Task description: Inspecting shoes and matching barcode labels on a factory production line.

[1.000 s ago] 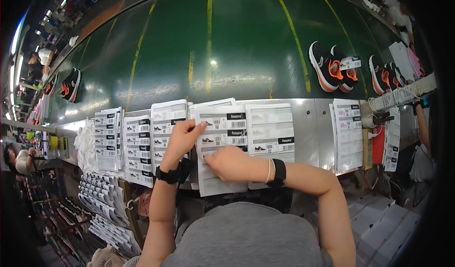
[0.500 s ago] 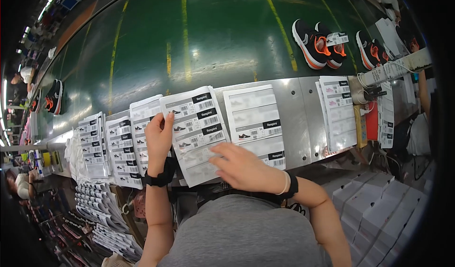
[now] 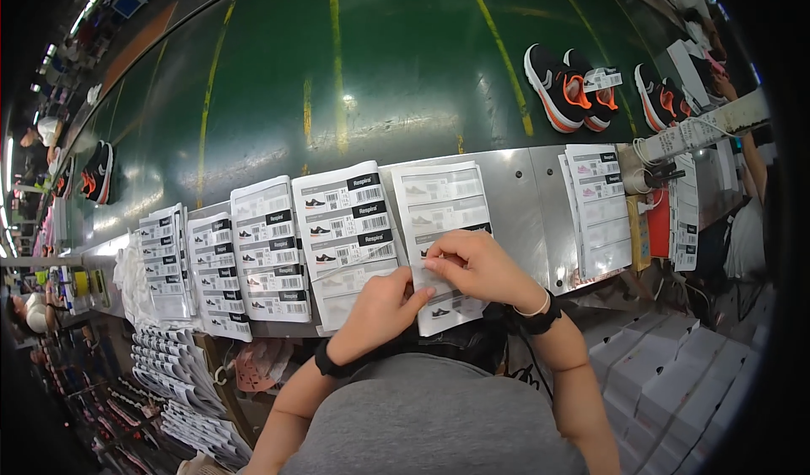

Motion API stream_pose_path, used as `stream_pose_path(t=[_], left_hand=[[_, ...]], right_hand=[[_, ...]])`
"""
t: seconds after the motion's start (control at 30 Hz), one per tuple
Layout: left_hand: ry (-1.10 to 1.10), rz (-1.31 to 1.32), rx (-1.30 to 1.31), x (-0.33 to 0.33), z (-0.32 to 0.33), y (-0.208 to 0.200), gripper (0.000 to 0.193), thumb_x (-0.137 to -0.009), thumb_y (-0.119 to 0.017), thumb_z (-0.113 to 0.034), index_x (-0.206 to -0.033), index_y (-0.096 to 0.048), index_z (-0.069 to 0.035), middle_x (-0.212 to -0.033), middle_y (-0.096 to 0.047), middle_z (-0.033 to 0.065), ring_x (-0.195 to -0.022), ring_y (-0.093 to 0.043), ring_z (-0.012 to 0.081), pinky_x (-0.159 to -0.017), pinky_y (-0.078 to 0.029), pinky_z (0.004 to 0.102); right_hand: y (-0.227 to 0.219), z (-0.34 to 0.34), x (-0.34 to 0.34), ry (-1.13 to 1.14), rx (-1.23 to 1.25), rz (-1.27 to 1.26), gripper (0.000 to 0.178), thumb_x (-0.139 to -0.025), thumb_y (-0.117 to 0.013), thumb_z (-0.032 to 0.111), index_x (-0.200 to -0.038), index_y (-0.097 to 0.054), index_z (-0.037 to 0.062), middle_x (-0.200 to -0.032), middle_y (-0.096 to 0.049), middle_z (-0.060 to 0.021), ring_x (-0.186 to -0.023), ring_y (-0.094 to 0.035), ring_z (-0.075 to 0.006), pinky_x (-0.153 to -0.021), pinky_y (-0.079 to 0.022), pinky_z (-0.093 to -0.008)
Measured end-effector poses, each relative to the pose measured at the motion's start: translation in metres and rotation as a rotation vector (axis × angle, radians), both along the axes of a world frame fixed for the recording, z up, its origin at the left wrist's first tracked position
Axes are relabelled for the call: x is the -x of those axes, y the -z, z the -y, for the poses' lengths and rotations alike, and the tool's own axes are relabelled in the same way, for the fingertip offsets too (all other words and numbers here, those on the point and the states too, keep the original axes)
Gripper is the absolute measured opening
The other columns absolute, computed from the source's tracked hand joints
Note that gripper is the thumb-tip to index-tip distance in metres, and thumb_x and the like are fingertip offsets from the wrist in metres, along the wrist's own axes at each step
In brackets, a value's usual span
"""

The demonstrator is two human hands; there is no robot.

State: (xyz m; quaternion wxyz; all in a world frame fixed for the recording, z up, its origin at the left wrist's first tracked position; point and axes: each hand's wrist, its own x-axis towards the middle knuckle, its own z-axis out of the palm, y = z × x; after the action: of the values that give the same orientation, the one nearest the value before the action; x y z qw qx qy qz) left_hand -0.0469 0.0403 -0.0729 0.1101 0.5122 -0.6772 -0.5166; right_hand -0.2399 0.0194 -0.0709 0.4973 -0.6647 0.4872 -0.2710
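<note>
Both left hand and right hand meet over a label sheet, lower centre of the frame — fingers curled, whether pinching I cannot tell.

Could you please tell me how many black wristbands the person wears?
2: the left wristband at the wrist of the left hand, the right wristband at that of the right hand. Neither is hidden.

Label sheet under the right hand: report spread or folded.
Spread: the label sheet lies flat, printed rows facing up, right hand covering part.
</note>
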Motion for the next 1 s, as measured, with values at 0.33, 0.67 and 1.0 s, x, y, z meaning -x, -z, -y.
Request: stream_pose_path(t=[0.33, 0.67, 1.0], left_hand=[[-0.017, -0.093, -0.308, 0.0, 0.01, 0.006, 0.027, -0.089, -0.058, -0.017, -0.075, -0.056, 0.006, -0.061, -0.062, 0.0128, -0.05, -0.063, 0.0146, -0.044, -0.044, 0.0247], [0.162, 0.193, 0.214, -0.012, 0.015, 0.008, 0.039, -0.087, -0.058, -0.033, -0.072, -0.063, 0.003, -0.056, -0.058, 0.0179, -0.054, -0.061, 0.0326, -0.053, -0.047, 0.0389], [-0.032, -0.915, 1.044, -0.056, 0.02, -0.21, 0.011, -0.076, -0.066, 0.0, -0.071, -0.057, -0.003, -0.081, -0.057, 0.0121, -0.065, -0.062, 0.0245, -0.051, -0.051, 0.0307]], right_hand=[[0.001, 0.079, 0.032, 0.29, 0.234, 0.008, 0.015, -0.079, -0.065, 0.014, -0.082, -0.066, -0.0005, -0.065, -0.058, -0.0102, -0.054, -0.053, -0.0169, -0.052, -0.042, -0.0302], [0.016, 0.048, 0.026, 0.059, 0.499, -0.311, 0.033, -0.077, -0.065, 0.017, -0.104, -0.057, 0.0002, -0.104, -0.056, -0.0159, -0.1, -0.052, -0.0343, -0.087, -0.043, -0.0397], [0.052, 0.037, 0.088, 0.281, 0.393, -0.747, 0.049, -0.069, -0.072, 0.019, -0.108, -0.055, -0.005, -0.114, -0.055, -0.0257, -0.106, -0.052, -0.0395, -0.093, -0.041, -0.0423]])
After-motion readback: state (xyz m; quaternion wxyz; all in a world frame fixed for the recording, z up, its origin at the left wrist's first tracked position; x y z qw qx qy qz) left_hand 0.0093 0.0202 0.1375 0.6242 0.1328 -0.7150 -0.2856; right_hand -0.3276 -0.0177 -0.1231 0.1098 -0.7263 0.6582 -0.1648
